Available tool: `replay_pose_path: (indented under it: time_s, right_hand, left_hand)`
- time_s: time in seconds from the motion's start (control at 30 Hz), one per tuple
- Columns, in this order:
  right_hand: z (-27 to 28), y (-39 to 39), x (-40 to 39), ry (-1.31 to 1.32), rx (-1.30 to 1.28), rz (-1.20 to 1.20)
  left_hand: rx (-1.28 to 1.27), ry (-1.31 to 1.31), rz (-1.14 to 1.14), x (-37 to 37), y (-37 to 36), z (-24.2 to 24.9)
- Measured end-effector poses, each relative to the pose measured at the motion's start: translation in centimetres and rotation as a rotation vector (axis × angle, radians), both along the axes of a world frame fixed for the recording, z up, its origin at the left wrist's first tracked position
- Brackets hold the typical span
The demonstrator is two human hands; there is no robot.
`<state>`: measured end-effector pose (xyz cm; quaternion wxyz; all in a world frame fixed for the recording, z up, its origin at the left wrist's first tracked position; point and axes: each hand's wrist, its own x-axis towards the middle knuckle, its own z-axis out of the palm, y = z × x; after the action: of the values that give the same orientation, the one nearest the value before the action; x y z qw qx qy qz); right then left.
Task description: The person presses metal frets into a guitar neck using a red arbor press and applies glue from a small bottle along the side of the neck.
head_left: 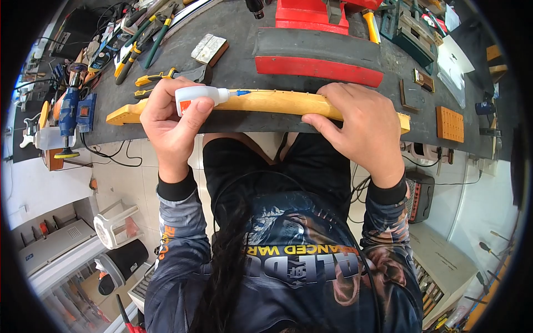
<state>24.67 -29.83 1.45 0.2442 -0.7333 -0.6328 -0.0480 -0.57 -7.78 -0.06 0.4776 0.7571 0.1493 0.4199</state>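
A pale wooden guitar neck (pixel 265 104) lies crosswise near the front edge of the bench, its headstock end to the left. Small fret ends show along its far edge. In my left hand (pixel 171 121) is a white glue bottle (pixel 195 96), tipped on its side. Its blue-tipped nozzle (pixel 240 93) points right and sits at the neck's far edge; whether it touches cannot be made out. My right hand (pixel 358 118) wraps around the neck's right part, thumb on the near side and fingers over the far side, partly hidden.
A red vise (pixel 311 19) and a red-and-black curved block (pixel 319 55) stand beyond the neck. Pliers (pixel 158 41) and a blue rotary tool (pixel 70 105) are at left. A wooden block with holes (pixel 449 124) lies at right. Cables (pixel 119 158) hang below the bench.
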Motion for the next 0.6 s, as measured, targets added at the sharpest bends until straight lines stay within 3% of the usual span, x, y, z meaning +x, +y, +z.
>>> replay_pose_path:
  time_s: [0.6]
  right_hand:
    - [-0.01, 0.00, 0.03, -0.003, 0.006, 0.003]
  left_hand:
    - [-0.019, 0.007, 0.022, -0.07, -0.06, 0.05]
